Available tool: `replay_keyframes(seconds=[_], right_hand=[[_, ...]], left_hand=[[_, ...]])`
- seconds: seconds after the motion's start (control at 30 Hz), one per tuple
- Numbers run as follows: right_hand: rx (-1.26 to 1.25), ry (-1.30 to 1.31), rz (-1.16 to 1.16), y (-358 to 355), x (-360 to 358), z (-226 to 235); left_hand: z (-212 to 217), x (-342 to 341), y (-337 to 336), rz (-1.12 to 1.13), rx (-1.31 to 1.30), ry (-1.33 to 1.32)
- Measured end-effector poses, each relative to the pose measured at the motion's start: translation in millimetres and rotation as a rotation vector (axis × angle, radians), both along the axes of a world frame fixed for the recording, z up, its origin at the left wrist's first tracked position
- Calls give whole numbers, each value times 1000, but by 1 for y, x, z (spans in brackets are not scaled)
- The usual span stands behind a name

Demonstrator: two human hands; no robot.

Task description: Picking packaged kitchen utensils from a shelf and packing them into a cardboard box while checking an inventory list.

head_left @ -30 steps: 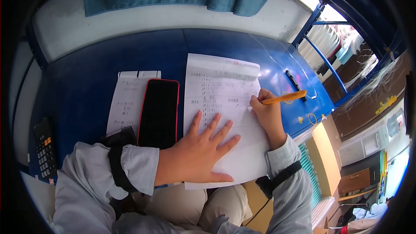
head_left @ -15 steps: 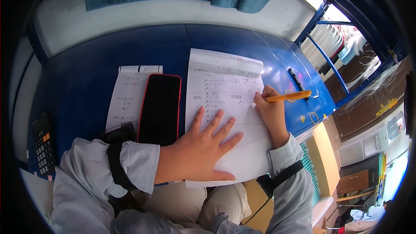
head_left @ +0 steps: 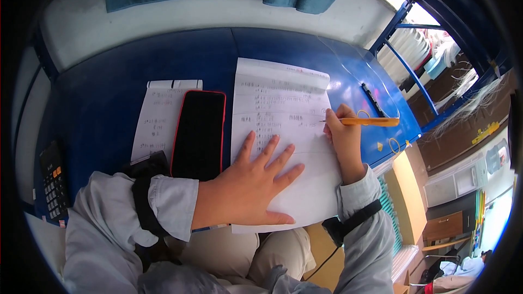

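A large sheet of white paper point(head_left: 310, 185) covered in handwritten lines lies on the blue table, its top edge folded over. My left hand point(head_left: 256, 182) rests flat on the sheet's lower left with fingers spread. At the sheet's right side, my right hand point(head_left: 344, 135) grips an orange pen point(head_left: 376, 122), whose tip is over the handwriting. Left of the sheet is a black-screened phone point(head_left: 199, 130) with a red edge, partly on top of a smaller written paper point(head_left: 155, 114).
A black calculator point(head_left: 53, 179) sits at the table's left edge. A black marker point(head_left: 372, 99) and yellow rubber bands point(head_left: 394, 145) lie right of the sheet. Blue metal posts point(head_left: 395, 27) rise at the right. A cardboard box point(head_left: 406, 196) stands beside the table.
My right hand has shifted slightly right, and the pen's back end has swung down toward level. My left hand stays spread on the sheet. The whole view has shifted a little.
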State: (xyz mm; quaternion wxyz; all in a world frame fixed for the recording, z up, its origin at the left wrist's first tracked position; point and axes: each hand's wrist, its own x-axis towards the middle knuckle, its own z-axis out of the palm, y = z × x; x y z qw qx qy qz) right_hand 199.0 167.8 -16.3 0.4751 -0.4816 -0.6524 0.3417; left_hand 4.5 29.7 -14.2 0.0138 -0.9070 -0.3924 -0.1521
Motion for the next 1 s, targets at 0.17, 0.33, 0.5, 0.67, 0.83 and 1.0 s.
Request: replay_keyframes(seconds=[0.17,0.33,0.5,0.67,0.83,1.0], right_hand=[[35,125,-24,4,7,-4],[-97,96,-35,0,-1,6],[2,-17,-66,6,3,-2],[35,14,-18,4,4,-4],[48,-32,-28,1,1,-4],[78,-99,-64,6,3,-9]], left_hand=[[-4,0,2,-16,-3,-19],[-1,1,1,-10,-1,2],[-3,1,3,-16,-3,5],[-2,1,2,-22,-1,11],[0,2,0,-25,9,3],[1,1,1,-16,-22,26]])
